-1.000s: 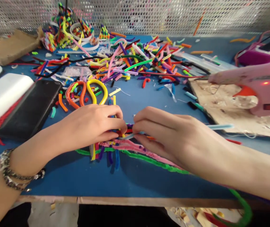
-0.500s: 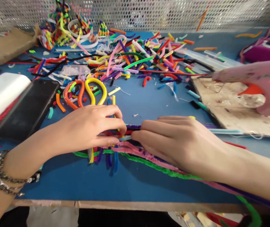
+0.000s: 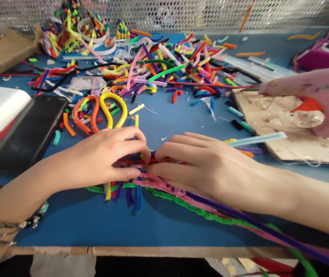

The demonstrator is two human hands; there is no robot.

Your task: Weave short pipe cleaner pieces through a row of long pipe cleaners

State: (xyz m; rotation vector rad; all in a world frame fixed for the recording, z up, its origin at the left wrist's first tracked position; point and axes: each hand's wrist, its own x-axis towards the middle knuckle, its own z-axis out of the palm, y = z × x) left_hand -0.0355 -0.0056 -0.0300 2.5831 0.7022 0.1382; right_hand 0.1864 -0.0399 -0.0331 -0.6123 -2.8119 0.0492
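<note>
At the middle front, a woven bundle of fuzzy coloured stems (image 3: pixel 164 185) lies flat, with green, pink and purple lengths trailing to the lower right. My left hand (image 3: pixel 115 154) pinches the bundle from the left, thumb below and fingers above. Close beside it, my right hand (image 3: pixel 201 161) has its fingers pressed together on the same strands, fingertips hidden among them. A pale blue stem (image 3: pixel 258 139) sticks out beyond the back of my right hand. Short blue and yellow ends hang from the bundle under my left hand.
Scissors with red and yellow handles (image 3: pixel 113 109) lie behind my left hand. A black phone (image 3: pixel 27 130) is at left. At right, a pink glue gun (image 3: pixel 305 90) rests over stained cardboard (image 3: pixel 251 115). Loose stem pieces (image 3: pixel 167 63) cover the back, before a perforated metal panel (image 3: pixel 187 15).
My right hand has shifted slightly left, nearer my left hand. The pale blue stem's outer end has swung up and left. More of the purple strand shows below my right wrist.
</note>
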